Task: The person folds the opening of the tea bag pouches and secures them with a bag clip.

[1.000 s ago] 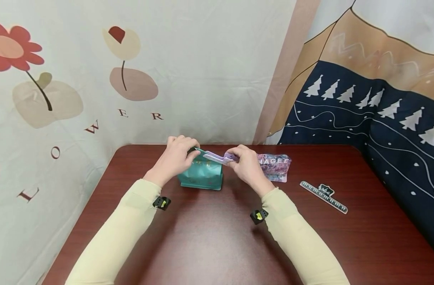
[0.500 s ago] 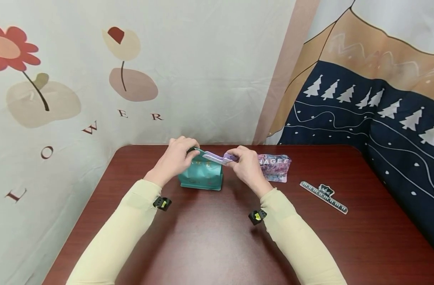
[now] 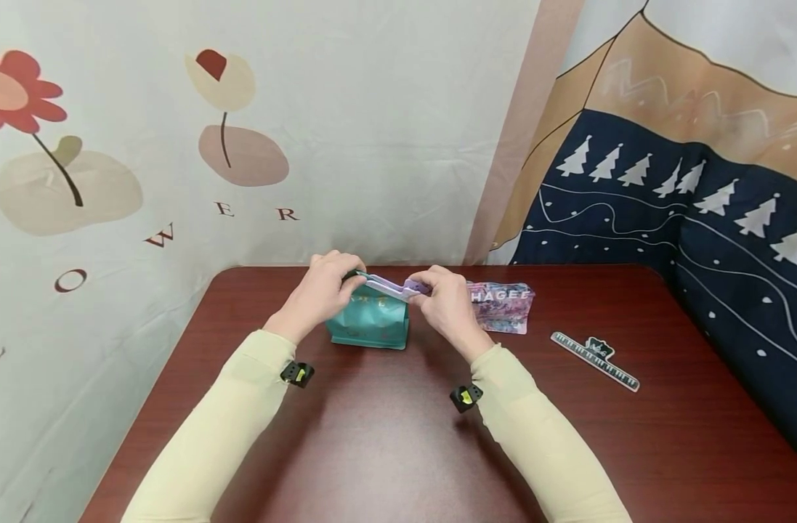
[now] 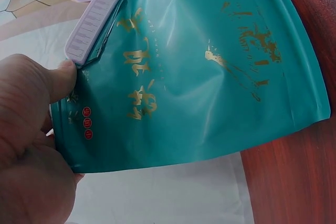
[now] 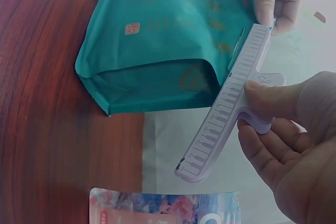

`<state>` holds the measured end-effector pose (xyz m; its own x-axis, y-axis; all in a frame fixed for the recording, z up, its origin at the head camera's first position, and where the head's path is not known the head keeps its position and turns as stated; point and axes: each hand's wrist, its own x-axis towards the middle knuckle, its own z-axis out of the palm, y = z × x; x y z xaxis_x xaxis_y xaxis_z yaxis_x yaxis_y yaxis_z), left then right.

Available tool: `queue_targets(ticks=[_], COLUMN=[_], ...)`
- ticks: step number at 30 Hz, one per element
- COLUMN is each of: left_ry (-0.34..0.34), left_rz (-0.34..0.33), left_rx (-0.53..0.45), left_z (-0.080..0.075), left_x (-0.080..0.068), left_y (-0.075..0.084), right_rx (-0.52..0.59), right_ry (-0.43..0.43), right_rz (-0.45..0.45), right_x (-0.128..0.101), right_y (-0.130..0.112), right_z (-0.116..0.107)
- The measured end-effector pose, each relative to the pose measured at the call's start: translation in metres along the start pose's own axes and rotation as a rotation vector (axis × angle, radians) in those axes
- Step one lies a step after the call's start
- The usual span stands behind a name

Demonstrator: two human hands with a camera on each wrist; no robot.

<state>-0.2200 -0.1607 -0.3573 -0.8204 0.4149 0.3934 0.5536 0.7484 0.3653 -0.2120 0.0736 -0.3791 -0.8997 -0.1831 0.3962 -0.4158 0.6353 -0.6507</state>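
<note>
Teal pouch (image 3: 370, 323) being clipped on a table (image 3: 385, 436).
Left hand (image 3: 322, 290) pinches the pouch top — right hand (image 3: 445, 305) grips the lilac clip (image 3: 391, 286).

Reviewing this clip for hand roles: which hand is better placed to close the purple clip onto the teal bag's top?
Right, likely. The right hand already pinches the purple clip by its handle, while the left hand grips the teal bag at its top corner, steadying it.

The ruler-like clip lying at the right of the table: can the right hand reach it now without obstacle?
Probably yes. The spare clip lies alone on bare table, with nothing between. But the right hand is pinching the purple clip on the teal bag, so it must release first.
</note>
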Motion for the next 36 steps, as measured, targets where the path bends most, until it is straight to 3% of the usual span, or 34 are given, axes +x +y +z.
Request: queue_targets(ticks=[11,24,36], left_ry=[-0.048,0.001,0.004], left_rz=[-0.002,-0.004,-0.01], left_rx=[-0.026,-0.034,-0.026], left_z=[-0.0069,-0.0061,-0.0058], left_x=[0.0004,-0.0016,-0.0022], left_y=[-0.0042,-0.0056,-0.0048], right_rx=[0.008,0.038,0.018], right_ry=[-0.013,0.049,0.077], right_rz=[0.024,-0.011,-0.038], right_x=[-0.001,-0.0025,-0.0012], right_y=[0.0002,0.0002,-0.0009], right_z=[-0.0009,0.0041,0.0072])
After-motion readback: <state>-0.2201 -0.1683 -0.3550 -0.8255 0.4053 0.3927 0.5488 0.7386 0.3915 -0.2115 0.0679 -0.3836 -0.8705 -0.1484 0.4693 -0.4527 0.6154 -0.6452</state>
